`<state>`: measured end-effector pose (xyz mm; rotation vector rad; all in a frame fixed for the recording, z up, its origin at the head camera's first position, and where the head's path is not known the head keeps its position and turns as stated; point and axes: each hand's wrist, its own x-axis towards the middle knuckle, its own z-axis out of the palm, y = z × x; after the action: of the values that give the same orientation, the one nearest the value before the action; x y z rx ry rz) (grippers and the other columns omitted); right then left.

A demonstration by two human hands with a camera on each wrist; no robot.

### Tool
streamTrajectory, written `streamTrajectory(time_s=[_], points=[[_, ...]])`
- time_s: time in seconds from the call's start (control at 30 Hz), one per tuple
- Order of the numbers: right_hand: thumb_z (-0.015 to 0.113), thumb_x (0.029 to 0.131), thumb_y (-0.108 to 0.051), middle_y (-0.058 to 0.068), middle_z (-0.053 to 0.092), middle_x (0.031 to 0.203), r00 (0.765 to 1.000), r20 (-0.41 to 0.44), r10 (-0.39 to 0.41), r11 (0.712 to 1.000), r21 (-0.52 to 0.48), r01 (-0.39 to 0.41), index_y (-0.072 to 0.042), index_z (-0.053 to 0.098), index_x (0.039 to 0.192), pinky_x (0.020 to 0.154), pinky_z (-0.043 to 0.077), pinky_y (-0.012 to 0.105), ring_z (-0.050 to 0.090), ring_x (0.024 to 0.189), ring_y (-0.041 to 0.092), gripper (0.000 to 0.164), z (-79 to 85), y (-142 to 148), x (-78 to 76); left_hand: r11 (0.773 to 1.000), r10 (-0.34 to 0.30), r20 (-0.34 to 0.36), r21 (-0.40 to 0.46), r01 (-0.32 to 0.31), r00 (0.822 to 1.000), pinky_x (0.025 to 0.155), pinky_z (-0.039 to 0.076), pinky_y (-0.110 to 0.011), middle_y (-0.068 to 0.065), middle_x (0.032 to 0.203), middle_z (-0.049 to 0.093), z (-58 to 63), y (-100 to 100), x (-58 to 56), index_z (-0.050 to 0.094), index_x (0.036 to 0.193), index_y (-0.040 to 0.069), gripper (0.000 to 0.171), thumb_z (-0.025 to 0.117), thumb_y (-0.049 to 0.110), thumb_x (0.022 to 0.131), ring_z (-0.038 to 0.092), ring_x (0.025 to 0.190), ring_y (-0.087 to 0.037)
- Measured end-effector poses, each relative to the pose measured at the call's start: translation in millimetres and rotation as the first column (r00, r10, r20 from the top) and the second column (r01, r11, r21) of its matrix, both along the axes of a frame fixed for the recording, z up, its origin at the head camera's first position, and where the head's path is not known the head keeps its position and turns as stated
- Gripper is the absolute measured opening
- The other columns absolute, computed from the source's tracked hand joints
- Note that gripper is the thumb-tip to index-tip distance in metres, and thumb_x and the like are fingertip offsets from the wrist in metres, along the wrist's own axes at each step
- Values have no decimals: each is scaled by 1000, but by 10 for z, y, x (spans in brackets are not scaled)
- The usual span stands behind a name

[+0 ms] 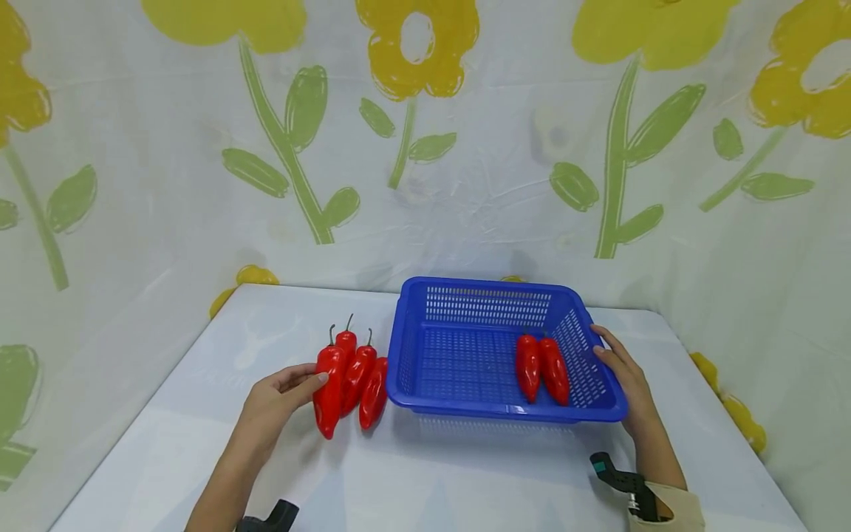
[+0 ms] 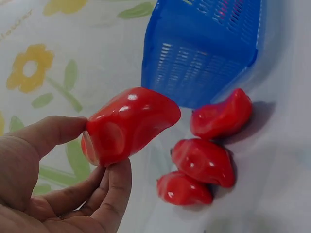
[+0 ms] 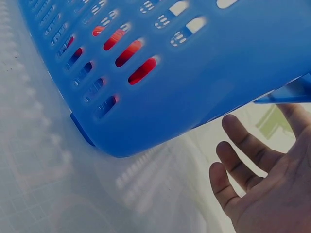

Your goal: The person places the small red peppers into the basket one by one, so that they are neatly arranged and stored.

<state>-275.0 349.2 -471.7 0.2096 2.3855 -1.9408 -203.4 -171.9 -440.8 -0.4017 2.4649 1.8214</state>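
My left hand [image 1: 282, 403] pinches a red pepper [image 2: 129, 124] between thumb and fingers, held up off the table in the left wrist view. Three more red peppers [image 2: 204, 162] lie together just beyond it, beside the basket's left side. A blue plastic basket [image 1: 459, 408] with slotted walls stands right of them. Inside, toward its right end, two red peppers [image 1: 541, 369] lie side by side. My right hand [image 1: 628, 380] grips the basket's right rim; in the right wrist view several of its fingers [image 3: 238, 162] extend below the rim, apart from the wall.
The white table [image 1: 465, 480] carries the basket and peppers. A white cloth with yellow flowers and green leaves [image 1: 479, 177] hangs behind and around it. Black wrist mounts [image 1: 621, 480] sit on both forearms.
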Motion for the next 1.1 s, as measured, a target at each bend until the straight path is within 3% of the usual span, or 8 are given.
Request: streamTrajectory(time_s=[0.23,0.53,0.7,0.83,0.97,1.1], points=[[44,102,-55,20,21,162,1000,-12,-4,1000,8,4,-44,22,158,80,60,33,37,136,46,61,-8,4,5,998,-53,-46,26,54,998,102,47,-53,-18,133,59,129,136,-103,55,138,3,62,73,39,91,58,118,-31],[45,101,-56,20,27,159,1000,-27,-4,1000,18,4,-43,24,157,80,60,34,47,126,37,62,-33,4,-6,997,-79,-67,10,80,995,103,47,-52,-18,130,60,319,349,-260,58,136,5,57,74,34,91,56,121,-34],[45,100,-57,21,27,159,999,-35,-5,1000,20,5,-43,24,157,80,60,35,44,130,41,62,-45,15,-17,992,-122,-78,15,123,989,103,47,-50,-16,128,62,398,469,-374,59,136,5,55,74,33,90,58,119,-32],[45,101,-57,20,27,159,999,-38,-6,1000,18,6,-43,25,157,80,60,34,44,130,41,61,-53,13,-19,978,-168,-54,117,173,984,102,47,-50,-17,131,60,452,554,-465,57,138,5,57,74,32,91,60,119,-32],[44,101,-56,19,26,160,999,-43,-2,1000,13,2,-44,26,157,82,59,33,45,130,37,59,-48,8,-14,946,-205,-34,248,207,978,102,47,-47,-17,133,59,518,628,-568,56,137,3,56,75,29,91,62,118,-31],[44,102,-55,18,24,161,999,-45,3,1000,7,-3,-43,26,157,82,59,32,42,132,39,59,-39,13,-2,941,-221,-41,255,224,974,98,51,-40,-17,131,61,578,702,-653,56,136,3,55,75,28,91,63,117,-30]])
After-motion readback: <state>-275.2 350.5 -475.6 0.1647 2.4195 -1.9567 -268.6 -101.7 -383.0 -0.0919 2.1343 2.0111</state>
